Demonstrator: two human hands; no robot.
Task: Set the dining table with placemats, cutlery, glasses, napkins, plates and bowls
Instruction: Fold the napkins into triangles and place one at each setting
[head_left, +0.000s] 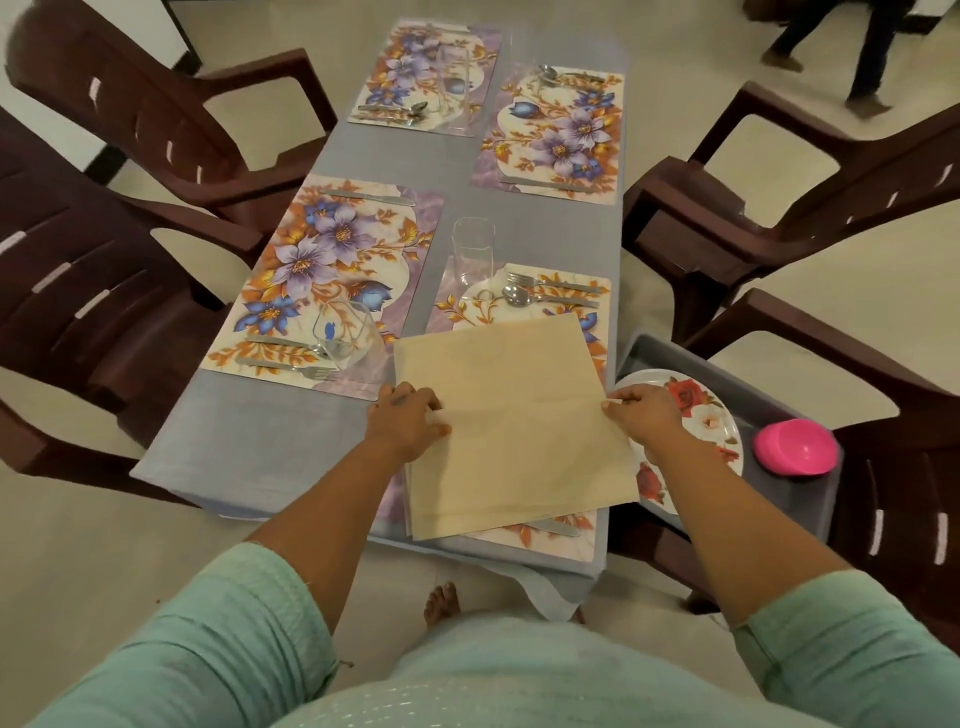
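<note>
Napkin pinched between both hands' fingers.

Four floral purple-and-orange rectangular placemats, three clear drinking glasses, one beige square napkin, one rose-patterned white plate, one pink plastic bowl, four brown plastic chairs.

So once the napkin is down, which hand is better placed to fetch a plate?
The right hand. It pinches the napkin's right edge directly above the floral plate in the grey tray beside the table. The left hand holds the opposite edge, farther away.
</note>
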